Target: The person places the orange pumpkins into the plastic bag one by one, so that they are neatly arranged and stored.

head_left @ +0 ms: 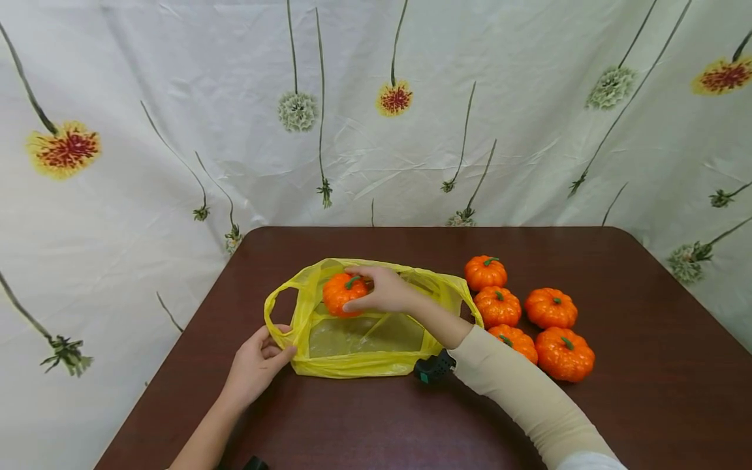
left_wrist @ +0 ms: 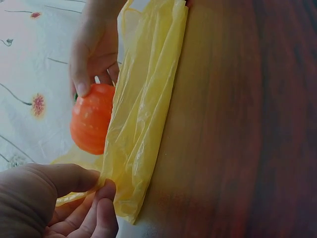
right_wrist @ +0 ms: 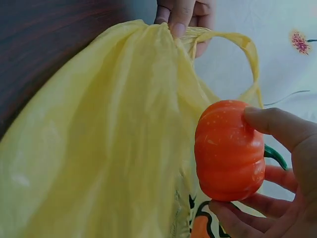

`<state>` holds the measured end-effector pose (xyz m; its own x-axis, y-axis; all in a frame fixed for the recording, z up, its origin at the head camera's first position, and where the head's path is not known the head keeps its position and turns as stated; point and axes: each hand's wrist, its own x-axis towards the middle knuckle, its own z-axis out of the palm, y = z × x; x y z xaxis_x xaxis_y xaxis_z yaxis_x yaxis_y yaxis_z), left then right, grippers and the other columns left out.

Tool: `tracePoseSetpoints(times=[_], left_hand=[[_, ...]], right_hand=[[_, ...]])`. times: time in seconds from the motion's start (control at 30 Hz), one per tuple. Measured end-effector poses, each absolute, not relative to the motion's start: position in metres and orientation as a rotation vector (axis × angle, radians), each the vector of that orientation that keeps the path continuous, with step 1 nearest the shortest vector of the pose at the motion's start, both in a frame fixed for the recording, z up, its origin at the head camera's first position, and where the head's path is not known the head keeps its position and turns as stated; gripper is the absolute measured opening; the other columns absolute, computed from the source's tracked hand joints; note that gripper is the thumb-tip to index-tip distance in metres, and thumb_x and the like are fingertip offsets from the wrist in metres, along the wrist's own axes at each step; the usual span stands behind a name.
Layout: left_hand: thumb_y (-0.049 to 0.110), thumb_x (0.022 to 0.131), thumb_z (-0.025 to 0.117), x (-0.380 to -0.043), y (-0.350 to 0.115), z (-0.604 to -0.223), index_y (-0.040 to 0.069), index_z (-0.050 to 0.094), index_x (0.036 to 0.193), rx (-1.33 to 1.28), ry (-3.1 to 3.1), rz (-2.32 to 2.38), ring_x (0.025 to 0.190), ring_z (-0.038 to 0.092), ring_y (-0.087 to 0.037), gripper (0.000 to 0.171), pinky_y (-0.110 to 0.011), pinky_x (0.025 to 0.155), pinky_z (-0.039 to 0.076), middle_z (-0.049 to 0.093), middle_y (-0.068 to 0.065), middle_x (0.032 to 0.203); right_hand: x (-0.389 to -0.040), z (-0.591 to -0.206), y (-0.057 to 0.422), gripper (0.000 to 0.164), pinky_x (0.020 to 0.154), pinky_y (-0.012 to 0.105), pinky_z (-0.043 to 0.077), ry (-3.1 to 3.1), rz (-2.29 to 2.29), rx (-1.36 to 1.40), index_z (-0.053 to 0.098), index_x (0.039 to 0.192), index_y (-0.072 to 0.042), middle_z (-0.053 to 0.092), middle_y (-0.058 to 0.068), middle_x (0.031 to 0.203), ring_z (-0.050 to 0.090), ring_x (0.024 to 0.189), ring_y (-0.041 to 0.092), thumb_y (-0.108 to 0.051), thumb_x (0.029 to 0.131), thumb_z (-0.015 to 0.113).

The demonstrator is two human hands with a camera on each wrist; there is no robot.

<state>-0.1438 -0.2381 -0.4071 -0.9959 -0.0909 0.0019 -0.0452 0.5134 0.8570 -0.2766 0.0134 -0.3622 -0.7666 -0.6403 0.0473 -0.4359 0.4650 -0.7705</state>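
Your right hand (head_left: pixel 384 288) grasps a pumpkin (head_left: pixel 339 297), thumb (right_wrist: pixel 277 125) on one side and fingers (right_wrist: pixel 237 218) curled round the other, its stem (right_wrist: pixel 275 156) turned toward your palm. That grip across the sides probably leaves the base free of your fingers. The pumpkin is at the mouth of the yellow bag (head_left: pixel 352 367), toward its left end; the near wall hides part of it in the left wrist view, and how deep it sits you cannot tell.

Your left hand (head_left: pixel 258 360) pinches the bag's film at its left end, beside the left handle (head_left: pixel 271 312). This seems meant to steady the light plastic and keep the mouth from folding shut while your other arm reaches across. The bag lies spread on the bench (head_left: pixel 376 424), its opening facing up, and the right handle (head_left: pixel 472 307) loops out at the far end from your pinch.

Beyond that handle, five more pumpkins (head_left: pixel 551 308) stand grouped on the bench, stems showing, likely set on that side to be near your right arm. Behind the bench hangs a flowered cloth (head_left: pixel 352 163).
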Motion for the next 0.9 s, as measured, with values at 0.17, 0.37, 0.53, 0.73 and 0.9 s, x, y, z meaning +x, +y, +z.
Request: tracePoseSetpoints(times=[0.17,0.37,0.53,0.73,0.9], left_hand=[[0.017,0.092,0.070,-0.144,-0.238,-0.407,0.002,0.055,0.126,0.127,-2.697,-1.527,0.077,0.062,-0.016,0.040,-0.025,0.066,0.047,0.066,-0.008,0.093],[0.016,0.092,0.070,-0.145,-0.238,-0.407,0.002,0.056,0.125,0.118,-2.698,-1.523,0.078,0.063,-0.017,0.039,-0.025,0.067,0.047,0.066,-0.008,0.095],[0.016,0.092,0.070,-0.144,-0.237,-0.407,0.001,0.055,0.125,0.114,-2.700,-1.524,0.079,0.064,-0.017,0.039,-0.025,0.067,0.048,0.067,-0.009,0.096],[0.015,0.092,0.070,-0.145,-0.237,-0.406,0.001,0.056,0.125,0.105,-2.693,-1.523,0.079,0.064,-0.017,0.039,-0.024,0.066,0.047,0.067,-0.010,0.097],[0.015,0.092,0.069,-0.145,-0.237,-0.407,0.001,0.056,0.125,0.106,-2.698,-1.520,0.079,0.064,-0.016,0.038,-0.024,0.067,0.047,0.067,-0.009,0.097]], right_hand=[[-0.276,-0.368,0.003,0.076,0.098,0.038,0.043,2.529,-1.138,-0.898,0.046,0.146,-0.014,0.047,0.007,0.146,0.046,0.130,0.026,-0.036,0.082,0.078],[-0.276,-0.376,-0.009,0.075,0.099,0.041,0.043,2.594,-1.126,-0.808,0.046,0.146,-0.015,0.047,0.007,0.146,0.045,0.131,0.027,-0.037,0.082,0.078],[-0.275,-0.379,-0.017,0.075,0.099,0.042,0.043,2.632,-1.119,-0.760,0.046,0.146,-0.014,0.049,0.007,0.144,0.048,0.128,0.026,-0.037,0.082,0.078],[-0.272,-0.380,-0.025,0.075,0.097,0.041,0.044,2.695,-1.108,-0.691,0.046,0.146,-0.015,0.052,0.007,0.141,0.051,0.124,0.026,-0.039,0.083,0.078],[-0.269,-0.382,-0.030,0.074,0.095,0.040,0.045,2.751,-1.082,-0.608,0.047,0.146,-0.016,0.054,0.007,0.139,0.054,0.121,0.026,-0.042,0.083,0.076]])
